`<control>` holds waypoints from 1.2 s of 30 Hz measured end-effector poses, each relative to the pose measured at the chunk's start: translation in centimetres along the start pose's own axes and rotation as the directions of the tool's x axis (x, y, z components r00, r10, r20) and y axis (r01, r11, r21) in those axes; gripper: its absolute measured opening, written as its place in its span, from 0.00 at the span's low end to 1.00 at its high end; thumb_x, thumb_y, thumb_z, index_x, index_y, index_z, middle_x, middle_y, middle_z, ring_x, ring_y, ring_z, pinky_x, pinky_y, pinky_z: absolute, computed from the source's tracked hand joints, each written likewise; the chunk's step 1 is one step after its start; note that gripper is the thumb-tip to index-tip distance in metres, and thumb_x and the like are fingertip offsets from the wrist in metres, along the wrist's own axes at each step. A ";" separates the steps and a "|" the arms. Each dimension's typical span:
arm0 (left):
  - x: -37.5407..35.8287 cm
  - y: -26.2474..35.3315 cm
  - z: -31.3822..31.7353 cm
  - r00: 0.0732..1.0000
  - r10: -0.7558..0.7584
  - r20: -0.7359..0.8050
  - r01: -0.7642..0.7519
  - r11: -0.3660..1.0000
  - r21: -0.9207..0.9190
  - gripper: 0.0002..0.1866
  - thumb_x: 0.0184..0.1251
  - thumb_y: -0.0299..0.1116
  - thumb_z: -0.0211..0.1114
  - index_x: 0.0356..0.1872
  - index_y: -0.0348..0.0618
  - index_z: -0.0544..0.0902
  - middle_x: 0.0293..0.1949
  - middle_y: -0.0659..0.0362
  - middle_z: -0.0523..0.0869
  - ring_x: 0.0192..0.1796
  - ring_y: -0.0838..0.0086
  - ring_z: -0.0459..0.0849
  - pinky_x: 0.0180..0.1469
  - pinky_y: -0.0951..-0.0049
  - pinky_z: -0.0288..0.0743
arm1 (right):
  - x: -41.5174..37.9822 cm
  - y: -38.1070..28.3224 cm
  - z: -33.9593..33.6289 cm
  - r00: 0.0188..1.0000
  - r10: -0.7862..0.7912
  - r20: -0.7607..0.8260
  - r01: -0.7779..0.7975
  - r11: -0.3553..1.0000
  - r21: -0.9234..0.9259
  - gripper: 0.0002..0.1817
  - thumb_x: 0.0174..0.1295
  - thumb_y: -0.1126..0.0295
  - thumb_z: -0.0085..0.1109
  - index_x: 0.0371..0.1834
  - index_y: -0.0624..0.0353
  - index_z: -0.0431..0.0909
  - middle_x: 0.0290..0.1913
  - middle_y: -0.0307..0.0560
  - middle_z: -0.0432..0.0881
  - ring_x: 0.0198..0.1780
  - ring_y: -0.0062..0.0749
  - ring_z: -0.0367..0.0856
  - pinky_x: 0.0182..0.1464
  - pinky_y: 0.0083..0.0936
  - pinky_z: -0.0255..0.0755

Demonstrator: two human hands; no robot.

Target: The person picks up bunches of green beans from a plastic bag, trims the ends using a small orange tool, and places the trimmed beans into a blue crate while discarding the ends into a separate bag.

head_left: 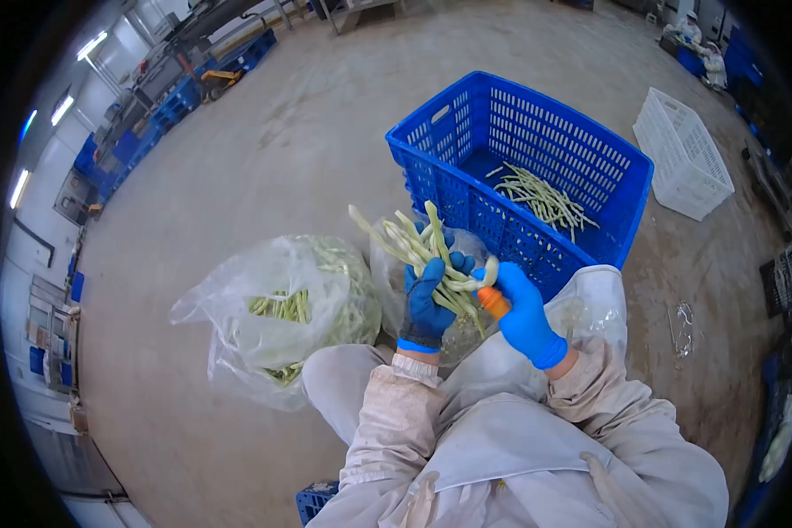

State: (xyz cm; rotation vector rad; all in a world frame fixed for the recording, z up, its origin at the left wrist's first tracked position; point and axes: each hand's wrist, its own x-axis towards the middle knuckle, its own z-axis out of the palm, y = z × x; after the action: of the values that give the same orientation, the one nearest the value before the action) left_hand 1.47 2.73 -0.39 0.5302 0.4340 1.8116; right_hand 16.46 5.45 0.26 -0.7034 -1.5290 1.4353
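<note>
My left hand [429, 304], in a blue glove with a darker one over it, is closed around a bunch of long pale green stalks [414, 242] that look like beans. The stalks fan out above the fingers, and their lower ends hang below. Close beside it, my blue-gloved right hand [526, 319] grips a small tool with an orange handle [494, 303]; its working end is hidden. One stalk end curls near the right fingertips. Beyond my hands stands a blue slatted crate [519, 238] with a loose pile of trimmed-looking stalks [546, 201] inside.
On the floor to the left lies a clear plastic bag [238, 339] with many more stalks. A white crate [685, 163] stands beyond the blue one on the right. Two people in white [691, 31] sit far off at the upper right. Clear plastic scraps [680, 328] lie at right.
</note>
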 end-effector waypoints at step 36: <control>-1.4 1.3 0.6 0.990 -0.063 0.124 0.073 0.994 -0.079 0.40 0.57 0.35 0.64 0.70 0.44 0.54 0.39 0.59 0.78 0.36 0.75 0.76 0.40 0.71 0.74 | 5.2 -4.2 0.5 0.913 0.233 0.334 -0.293 0.945 0.144 0.09 0.65 0.72 0.52 0.39 0.67 0.77 0.33 0.47 0.81 0.33 0.24 0.78 0.35 0.21 0.74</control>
State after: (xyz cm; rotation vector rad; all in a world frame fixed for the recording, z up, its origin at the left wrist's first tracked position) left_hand 1.16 1.05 0.58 0.5582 0.2887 1.7139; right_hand 14.43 9.04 5.50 -0.6023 -1.5451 1.9482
